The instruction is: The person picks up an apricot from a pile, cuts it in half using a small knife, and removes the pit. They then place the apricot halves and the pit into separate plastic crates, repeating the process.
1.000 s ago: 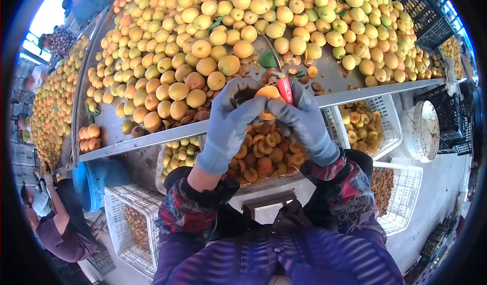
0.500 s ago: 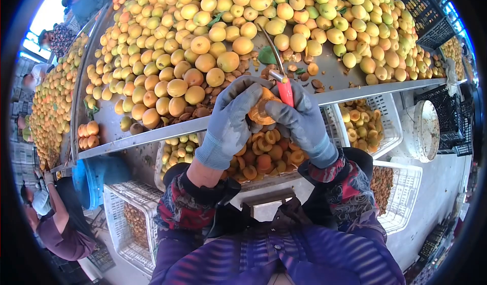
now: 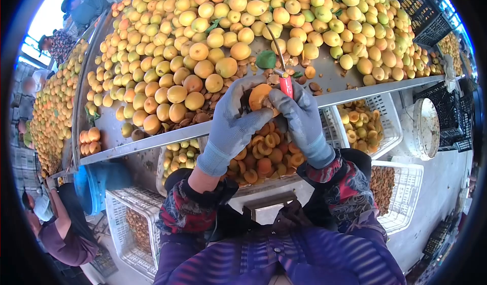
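Note:
Both hands wear grey gloves and meet over the metal table edge. My left hand (image 3: 234, 117) holds an orange apricot (image 3: 259, 97), whose cut or opened side faces my right hand. My right hand (image 3: 299, 113) is closed on a red-handled knife (image 3: 286, 86), its curved blade pointing up and away over the table. The right thumb touches the apricot, and a brownish bit, perhaps the stone, shows there. Below the hands, apricot halves (image 3: 264, 155) fill a container. A large heap of whole apricots (image 3: 203, 46) lies on the table beyond.
The table's metal rim (image 3: 147, 145) runs across in front. Around it stand a blue barrel (image 3: 99, 181), white crates (image 3: 137, 224) (image 3: 406, 193), a white bucket (image 3: 426, 128) and black crates (image 3: 441, 102). A co-worker (image 3: 66, 229) is at the lower left; other people are at the upper left.
My left hand's fingers have opened out around the apricot, and its cut side shows more. The red knife handle has turned more upright. The view has shifted slightly.

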The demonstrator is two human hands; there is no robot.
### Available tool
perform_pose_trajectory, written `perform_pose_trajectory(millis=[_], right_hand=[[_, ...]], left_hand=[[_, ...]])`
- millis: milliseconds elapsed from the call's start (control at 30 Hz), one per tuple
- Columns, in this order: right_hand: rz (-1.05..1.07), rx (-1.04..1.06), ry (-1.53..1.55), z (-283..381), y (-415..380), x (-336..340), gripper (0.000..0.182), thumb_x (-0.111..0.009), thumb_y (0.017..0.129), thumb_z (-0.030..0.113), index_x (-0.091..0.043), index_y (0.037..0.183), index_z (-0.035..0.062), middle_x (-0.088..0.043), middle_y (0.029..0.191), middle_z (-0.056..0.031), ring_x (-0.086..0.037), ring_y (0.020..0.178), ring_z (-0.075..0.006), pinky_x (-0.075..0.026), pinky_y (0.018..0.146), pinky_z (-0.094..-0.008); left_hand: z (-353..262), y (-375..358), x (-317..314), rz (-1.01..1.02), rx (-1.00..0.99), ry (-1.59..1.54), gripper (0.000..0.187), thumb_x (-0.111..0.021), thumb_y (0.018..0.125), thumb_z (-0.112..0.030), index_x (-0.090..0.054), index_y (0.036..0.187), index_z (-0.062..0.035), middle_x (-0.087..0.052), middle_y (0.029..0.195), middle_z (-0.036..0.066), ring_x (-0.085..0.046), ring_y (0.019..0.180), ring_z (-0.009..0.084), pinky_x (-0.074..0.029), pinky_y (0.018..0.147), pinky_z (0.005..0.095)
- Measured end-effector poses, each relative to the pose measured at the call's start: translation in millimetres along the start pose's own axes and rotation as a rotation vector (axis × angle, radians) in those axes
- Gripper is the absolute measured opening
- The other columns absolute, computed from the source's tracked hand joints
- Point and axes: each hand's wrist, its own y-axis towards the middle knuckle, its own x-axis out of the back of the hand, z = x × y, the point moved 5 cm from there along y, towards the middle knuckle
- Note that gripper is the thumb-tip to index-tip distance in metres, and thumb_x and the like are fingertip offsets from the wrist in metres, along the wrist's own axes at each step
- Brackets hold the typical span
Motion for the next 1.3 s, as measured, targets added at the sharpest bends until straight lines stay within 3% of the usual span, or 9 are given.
perform_pose_trajectory(millis=[100,233,333,433,567,600,833,1033,1300], right_hand=[[-0.003,-0.071,-0.054,2.2,0.9,2.6,0.013,-0.057,0.091,0.016,-0.058,0.094,0.0038,-0.051,0.066,0.0043,-0.043,0.045,-0.0019,-0.032,0.039,-0.0181],[-0.107,0.212,-0.048,21.5,8.7,14.2,0.017,-0.049,0.093,0.017,-0.056,0.093,0.0022,-0.055,0.069,-0.0017,-0.046,0.045,-0.0069,-0.036,0.042,-0.0211],[-0.143,0.371,0.239,43.0,8.5,15.6,0.024,-0.05,0.094,0.03,-0.048,0.093,0.0061,-0.046,0.059,0.0003,-0.036,0.043,-0.0093,-0.036,0.046,-0.0239],[0.005,0.406,0.463,54.1,6.1,14.0,0.021,-0.049,0.095,0.02,-0.051,0.089,0.0009,-0.046,0.056,-0.0023,-0.04,0.042,-0.0101,-0.035,0.042,-0.0245],[0.015,0.453,0.423,56.4,6.2,11.1,0.026,-0.05,0.096,0.026,-0.05,0.086,0.0013,-0.041,0.051,-0.0007,-0.037,0.04,-0.009,-0.031,0.04,-0.023],[0.001,0.483,0.26,58.5,4.9,7.0,0.035,-0.039,0.1,0.038,-0.047,0.086,0.0066,-0.031,0.05,0.0042,-0.028,0.04,-0.0074,-0.031,0.043,-0.0231],[-0.041,0.575,0.038,53.6,-1.2,3.2,0.037,-0.042,0.099,0.037,-0.049,0.084,0.0042,-0.034,0.049,0.0026,-0.029,0.039,-0.0074,-0.029,0.04,-0.023],[0.175,0.492,0.145,46.2,2.4,-3.9,0.04,-0.042,0.099,0.04,-0.05,0.085,0.004,-0.034,0.048,0.0041,-0.028,0.038,-0.006,-0.025,0.039,-0.0216],[0.196,0.316,0.449,36.2,12.2,-0.9,0.044,-0.042,0.097,0.047,-0.051,0.083,0.0068,-0.031,0.048,0.005,-0.026,0.037,-0.0067,-0.024,0.037,-0.0235]], left_hand=[[-4.5,0.1,3.1,0.008,-0.033,0.126,0.044,-0.063,0.081,0.002,-0.049,0.122,0.0015,-0.056,0.109,0.006,-0.055,0.09,0.0072,-0.048,0.079,0.0216],[-3.4,-1.6,3.6,0.017,0.098,-0.044,0.046,-0.059,0.08,0.002,-0.048,0.124,0.0016,-0.055,0.11,0.007,-0.056,0.086,0.0108,-0.048,0.075,0.022],[12.3,-2.7,-1.7,0.102,0.222,-0.238,0.047,-0.058,0.08,0.0,-0.047,0.126,0.001,-0.054,0.111,0.007,-0.056,0.086,0.0125,-0.048,0.074,0.0229],[22.9,-4.9,-14.4,0.176,0.279,-0.283,0.05,-0.058,0.08,-0.002,-0.045,0.128,0.0005,-0.053,0.112,0.007,-0.055,0.092,0.0132,-0.048,0.075,0.0247],[13.5,-8.6,-27.5,0.232,0.221,0.07,0.053,-0.057,0.081,-0.003,-0.042,0.131,-0.0001,-0.052,0.115,0.007,-0.052,0.1,0.0135,-0.047,0.076,0.0257],[14.6,-9.4,-28.5,0.234,0.224,0.071,0.053,-0.057,0.081,-0.003,-0.042,0.131,-0.0001,-0.052,0.115,0.007,-0.052,0.1,0.0135,-0.047,0.076,0.0257],[17.7,-17.2,-32.0,0.287,0.3,-0.098,0.054,-0.056,0.084,-0.003,-0.039,0.135,0.0003,-0.051,0.121,0.006,-0.052,0.089,0.0061,-0.044,0.072,0.0192],[20.0,-20.9,-25.8,0.271,0.261,-0.096,0.056,-0.055,0.086,0.0,-0.034,0.138,0.0018,-0.05,0.125,0.005,-0.051,0.088,0.0044,-0.044,0.072,0.0189],[25.4,-17.2,-23.7,0.326,0.269,-0.063,0.053,-0.057,0.089,-0.004,-0.035,0.137,0.0026,-0.051,0.124,0.005,-0.052,0.093,0.0058,-0.045,0.077,0.0194]])
